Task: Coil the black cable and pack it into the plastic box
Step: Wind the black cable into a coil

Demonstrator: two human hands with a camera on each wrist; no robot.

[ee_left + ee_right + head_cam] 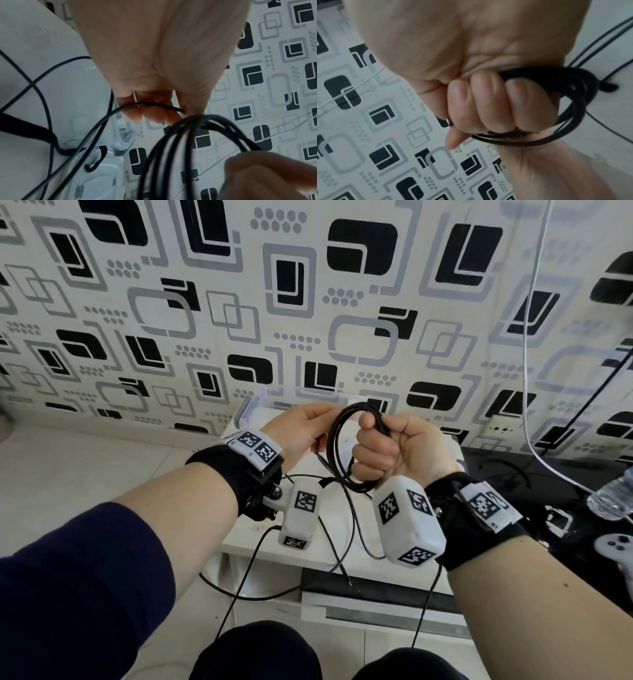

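The black cable (337,446) is partly wound into a loop of several turns, held up above the white table (308,546). My right hand (373,440) is a fist gripping the bundled turns (573,108), with the fingers (488,105) curled tight round them. My left hand (301,429), just left of the loop, holds a single loose strand (154,106) across its curled fingers (154,116). The free end of the cable trails down onto the table. The clear plastic box (253,405) stands behind the hands against the wall, mostly hidden; part of it (106,175) shows under the left hand.
A patterned wall stands close behind. A white cord (529,371) hangs at the right. On the dark surface to the right are a water bottle (613,501) and a white game controller (613,546). Thin black wires from the wrist cameras dangle over the table's front edge.
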